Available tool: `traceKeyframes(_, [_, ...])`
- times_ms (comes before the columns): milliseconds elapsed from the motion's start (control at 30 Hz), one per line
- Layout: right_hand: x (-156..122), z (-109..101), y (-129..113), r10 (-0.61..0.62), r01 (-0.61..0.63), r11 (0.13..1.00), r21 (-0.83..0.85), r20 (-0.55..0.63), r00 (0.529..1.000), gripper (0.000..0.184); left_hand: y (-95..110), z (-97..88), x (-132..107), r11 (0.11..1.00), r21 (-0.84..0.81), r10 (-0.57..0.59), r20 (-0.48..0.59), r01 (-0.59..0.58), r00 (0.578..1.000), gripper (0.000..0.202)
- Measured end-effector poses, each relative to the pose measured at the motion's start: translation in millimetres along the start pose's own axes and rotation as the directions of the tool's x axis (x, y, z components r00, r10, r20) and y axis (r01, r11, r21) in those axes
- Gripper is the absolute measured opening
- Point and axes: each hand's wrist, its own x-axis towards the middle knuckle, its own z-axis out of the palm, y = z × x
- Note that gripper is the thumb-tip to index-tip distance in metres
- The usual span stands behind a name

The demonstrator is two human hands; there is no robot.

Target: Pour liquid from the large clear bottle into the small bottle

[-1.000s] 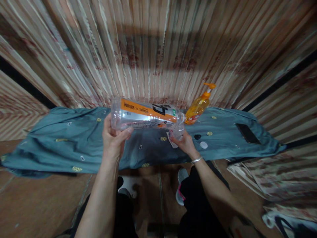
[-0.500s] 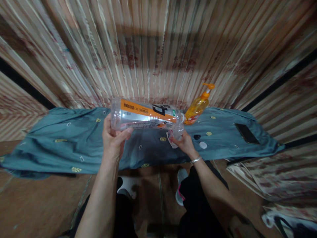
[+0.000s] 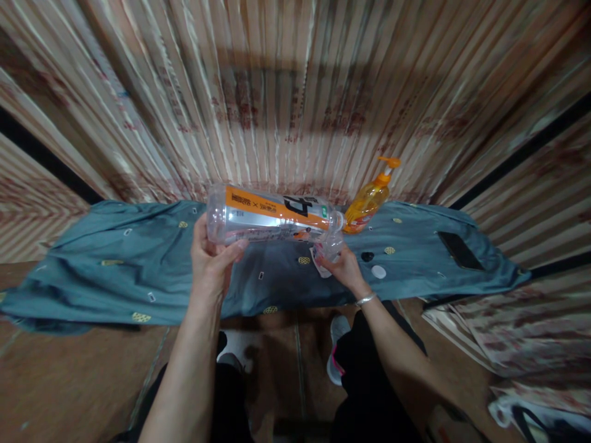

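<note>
My left hand (image 3: 211, 261) grips the base end of a large clear plastic bottle (image 3: 272, 215) with an orange and silver label. The bottle lies sideways in the air above a blue-green cloth (image 3: 115, 264), with its mouth pointing right. Just below that mouth, my right hand (image 3: 342, 267) is closed around a small clear container (image 3: 329, 247) that stands on the cloth. A bracelet sits on my right wrist.
An orange pump bottle (image 3: 369, 200) stands behind the clear bottle's mouth. A dark cap (image 3: 367, 255) and a white cap (image 3: 378, 271) lie on the cloth beside my right hand. A black phone (image 3: 459, 249) lies at the right. Striped wall panels rise behind.
</note>
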Motion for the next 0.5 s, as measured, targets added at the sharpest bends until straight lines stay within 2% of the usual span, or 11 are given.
traceKeyframes(233, [0.3,-2.9,-0.5,-0.039,0.039,0.999,-0.006,0.0,0.999,0.071,-2.4,-5.0,2.6,1.0,0.014,-0.014,0.042,0.013,0.999,0.074])
traceKeyframes(500, [0.8,-4.1,-2.1,-0.103,0.103,0.993,-0.054,-0.007,0.995,0.078,-2.7,-0.1,1.8,0.999,-0.039,-0.014,-0.04,0.012,0.999,0.076])
